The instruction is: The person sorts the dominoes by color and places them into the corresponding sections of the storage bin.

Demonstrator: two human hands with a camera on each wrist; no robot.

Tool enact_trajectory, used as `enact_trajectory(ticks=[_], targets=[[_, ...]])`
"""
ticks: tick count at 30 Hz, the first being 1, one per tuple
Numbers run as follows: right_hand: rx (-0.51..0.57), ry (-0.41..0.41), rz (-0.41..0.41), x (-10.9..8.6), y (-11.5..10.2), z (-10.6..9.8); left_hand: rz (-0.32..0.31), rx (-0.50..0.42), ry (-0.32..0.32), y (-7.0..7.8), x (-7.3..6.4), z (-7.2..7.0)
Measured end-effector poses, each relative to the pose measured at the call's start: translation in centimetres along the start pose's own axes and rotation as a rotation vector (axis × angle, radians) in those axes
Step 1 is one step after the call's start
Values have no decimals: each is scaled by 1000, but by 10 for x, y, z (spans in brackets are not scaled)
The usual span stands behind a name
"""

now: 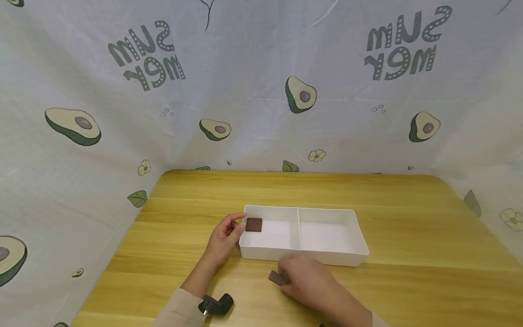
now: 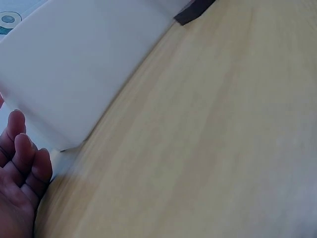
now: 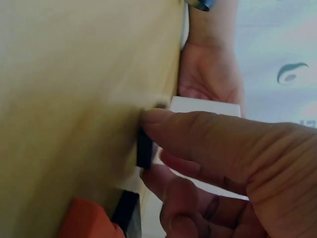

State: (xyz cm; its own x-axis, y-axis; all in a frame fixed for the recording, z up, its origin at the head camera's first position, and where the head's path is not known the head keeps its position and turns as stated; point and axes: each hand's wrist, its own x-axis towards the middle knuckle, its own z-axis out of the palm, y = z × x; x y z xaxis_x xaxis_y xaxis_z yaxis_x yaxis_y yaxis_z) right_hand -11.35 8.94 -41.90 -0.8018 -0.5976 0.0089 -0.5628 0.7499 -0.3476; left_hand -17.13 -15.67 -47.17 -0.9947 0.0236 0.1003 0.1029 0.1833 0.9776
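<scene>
Dark brown block (image 1: 278,278): one; in the right hand (image 1: 306,279), at that hand's nine o'clock; long axis ten to four; on the near side of the tray. Contact with the table (image 1: 408,227): cannot be told.
Right hand grip: narrow, thumb and fingers pinching the block.
White two-compartment tray (image 1: 261,254): one; twelve o'clock from the block, long axis nine to three; divider (image 1: 300,229) across the middle.
Bearing, block to left compartment: about twelve o'clock, beyond the tray's near wall; left hand (image 1: 224,236) nearer that compartment, right hand nearer the near wall.
Brown square piece (image 1: 254,225): one; in the left compartment beside its nine o'clock wall; eleven o'clock from the held block.
Left hand pose: loosely spread at the tray's nine o'clock end, thumb and forefinger at the rim, the other fingers relaxed.
Black wrist camera (image 1: 216,304): on the left wrist.
Orange object (image 3: 89,220): right wrist view, seven o'clock, cut by the frame; kind cannot be told. Dark piece (image 3: 128,213) just beside it.
Avocado-print curtain (image 1: 245,54): lettering "SUMMER", mirror-reversed, two lines, printed at eleven and one o'clock.
Brands: none legible on tray or block.
</scene>
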Motion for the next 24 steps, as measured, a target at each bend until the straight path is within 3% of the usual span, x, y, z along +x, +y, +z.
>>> enact_trajectory(ticks=[13, 24], targets=[[38, -90, 20, 0, 2, -5, -3, -6, 5, 2, 0, 1], [90, -85, 10, 0, 2, -11, -6, -6, 3, 3, -1, 2]])
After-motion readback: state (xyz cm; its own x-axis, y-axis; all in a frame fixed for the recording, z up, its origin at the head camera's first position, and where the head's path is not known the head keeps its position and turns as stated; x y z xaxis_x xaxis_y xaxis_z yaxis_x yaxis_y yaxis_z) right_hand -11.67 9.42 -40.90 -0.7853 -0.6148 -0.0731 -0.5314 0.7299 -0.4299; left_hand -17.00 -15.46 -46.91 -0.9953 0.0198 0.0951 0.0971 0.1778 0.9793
